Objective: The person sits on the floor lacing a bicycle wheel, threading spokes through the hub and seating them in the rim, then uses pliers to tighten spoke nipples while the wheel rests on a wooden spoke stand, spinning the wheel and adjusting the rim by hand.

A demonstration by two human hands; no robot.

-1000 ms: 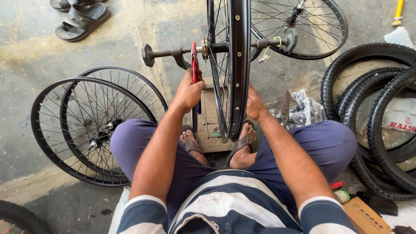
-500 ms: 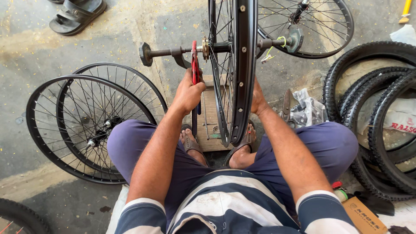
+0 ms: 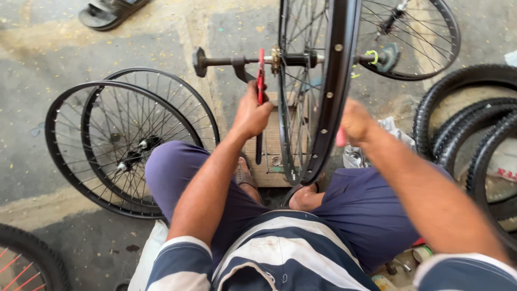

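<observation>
A black spoked bicycle wheel point(image 3: 334, 81) stands upright on a truing stand whose axle point(image 3: 226, 61) runs across in front of me. My left hand point(image 3: 250, 114) grips a red-handled tool point(image 3: 260, 81) held upright beside the hub, left of the rim. My right hand point(image 3: 355, 123) is closed on the right side of the rim, with a small red piece point(image 3: 341, 138) showing under the fingers. My feet rest on the stand's wooden base point(image 3: 274, 161) beneath the wheel.
Two bare black rims point(image 3: 116, 145) lie stacked on the concrete at my left. Another spoked wheel point(image 3: 414, 40) lies behind the stand. Several black tyres point(image 3: 463, 124) pile at the right. A sandal point(image 3: 110, 12) sits far left; a crumpled plastic bag point(image 3: 371, 153) lies near my right knee.
My head has dipped closer to the wheel, so everything looks larger. My right hand has come out from behind the rim and is now visible on its right side. The left hand stays on the red tool.
</observation>
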